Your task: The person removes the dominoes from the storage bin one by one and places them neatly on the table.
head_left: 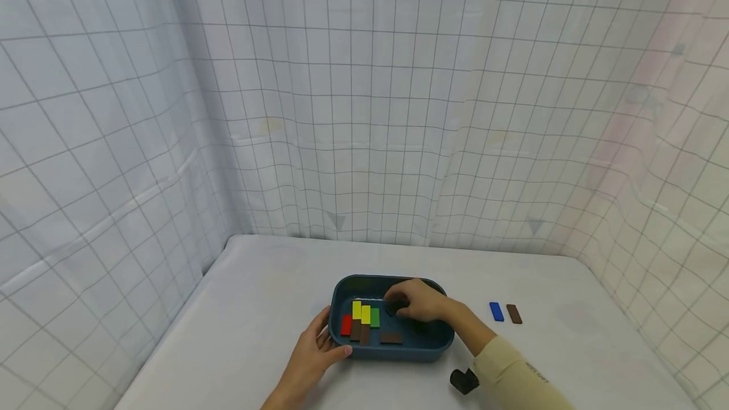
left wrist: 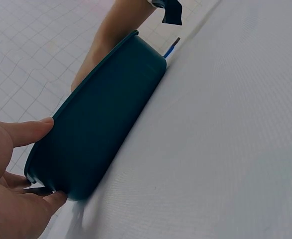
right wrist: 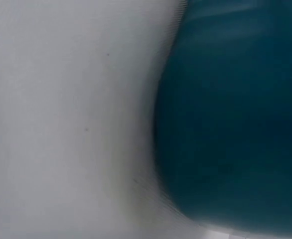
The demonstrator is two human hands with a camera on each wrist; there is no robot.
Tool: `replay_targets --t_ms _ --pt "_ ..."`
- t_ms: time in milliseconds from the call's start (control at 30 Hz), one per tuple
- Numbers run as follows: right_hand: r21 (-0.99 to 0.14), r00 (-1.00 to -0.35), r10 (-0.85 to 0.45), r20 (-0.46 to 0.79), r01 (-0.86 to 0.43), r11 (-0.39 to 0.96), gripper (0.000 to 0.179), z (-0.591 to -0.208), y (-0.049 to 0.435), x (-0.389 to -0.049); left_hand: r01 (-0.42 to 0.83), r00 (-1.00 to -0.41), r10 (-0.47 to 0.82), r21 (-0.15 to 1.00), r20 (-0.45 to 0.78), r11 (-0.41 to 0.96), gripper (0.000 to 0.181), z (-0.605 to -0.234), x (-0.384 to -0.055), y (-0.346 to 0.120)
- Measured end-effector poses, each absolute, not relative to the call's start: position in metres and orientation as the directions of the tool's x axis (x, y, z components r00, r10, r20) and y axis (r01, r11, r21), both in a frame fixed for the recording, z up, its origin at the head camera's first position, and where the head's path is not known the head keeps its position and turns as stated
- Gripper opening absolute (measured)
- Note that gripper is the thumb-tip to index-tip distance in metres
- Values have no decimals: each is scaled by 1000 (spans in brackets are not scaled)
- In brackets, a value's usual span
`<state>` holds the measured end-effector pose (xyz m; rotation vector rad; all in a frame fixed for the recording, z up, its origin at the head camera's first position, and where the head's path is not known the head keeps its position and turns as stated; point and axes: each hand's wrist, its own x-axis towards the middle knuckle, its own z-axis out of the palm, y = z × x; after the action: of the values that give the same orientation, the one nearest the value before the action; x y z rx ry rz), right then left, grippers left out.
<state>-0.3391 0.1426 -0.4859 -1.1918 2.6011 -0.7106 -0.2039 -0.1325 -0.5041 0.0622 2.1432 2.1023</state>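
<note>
A dark teal tub (head_left: 398, 353) stands on the white table. My left hand (head_left: 312, 352) grips its near left corner, thumb at the front rim and fingers round the left end; in the left wrist view the thumb (left wrist: 34, 132) presses near the rim. Inside the tub, my right hand (head_left: 423, 300) reaches down with bent fingers; a dark patch lies under them, and whether they pinch something cannot be made out. Left of it lie a red tile (head_left: 346, 325), yellow tiles (head_left: 357, 310), brown tiles (head_left: 365, 334), and a green tile (head_left: 374, 317). Another brown tile (head_left: 391, 338) lies crosswise.
Right of the tub, a blue tile (head_left: 497, 312) and a brown tile (head_left: 514, 314) lie side by side on the table (head_left: 273, 283). A black device (head_left: 464, 381) sits by the right wrist. White gridded curtains (head_left: 353, 112) surround the table. The tub's wall (right wrist: 235, 124) fills much of the right wrist view.
</note>
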Motion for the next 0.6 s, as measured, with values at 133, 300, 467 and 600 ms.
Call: replay_targets --t_ms 133,300,467,600 --pt "-414 -659 -752 36 -694 589 31 -490 140 -337 -75 -988 135 997 -76 15 102 -504 -204 -133" --pt "-392 -653 -754 63 -711 584 26 -493 138 -338 -64 -988 140 998 -64 8 101 -503 -204 -133" --pt "-390 -641 -766 53 -720 574 25 -493 138 -338 -64 -988 144 998 -64 9 101 -504 -204 -133" --pt "-395 -640 -767 46 -717 575 26 -492 139 -338 -58 -988 140 998 -60 18 101 -504 -204 -133"
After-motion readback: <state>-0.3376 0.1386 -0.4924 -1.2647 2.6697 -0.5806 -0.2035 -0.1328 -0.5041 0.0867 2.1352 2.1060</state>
